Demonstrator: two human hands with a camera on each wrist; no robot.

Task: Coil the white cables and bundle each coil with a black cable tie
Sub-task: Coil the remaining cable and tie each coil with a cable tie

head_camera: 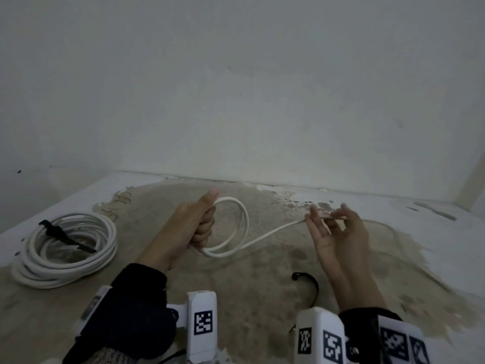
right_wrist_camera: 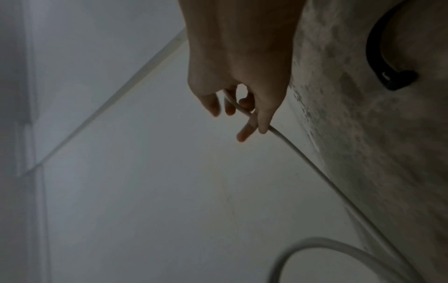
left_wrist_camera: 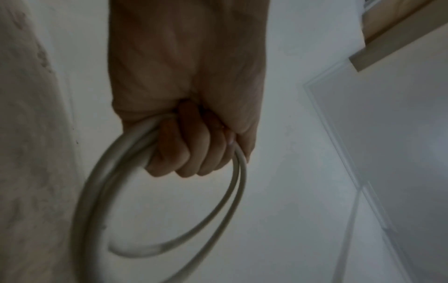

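Cable-coiling stage, second cable. Left hand point(head_camera: 195, 227) is fisted around two small loops of the white cable point(head_camera: 240, 232), held above the middle of the worn tabletop point(head_camera: 262, 285). Right hand point(head_camera: 338, 232) pinches the cable's free end between thumb and fingertips, the other fingers spread, with a short span running between the hands. A finished coil point(head_camera: 65, 248), its black cable tie point(head_camera: 68, 239) fastened across it, lies near the left edge. A loose black tie point(head_camera: 308, 283) lies near the front edge, just beside the right forearm. Likely risks: the stiff loops may spring open if the left grip eases; releasing the end to fetch the tie may let the last turn unwind; uneven loops may slip out when cinched.
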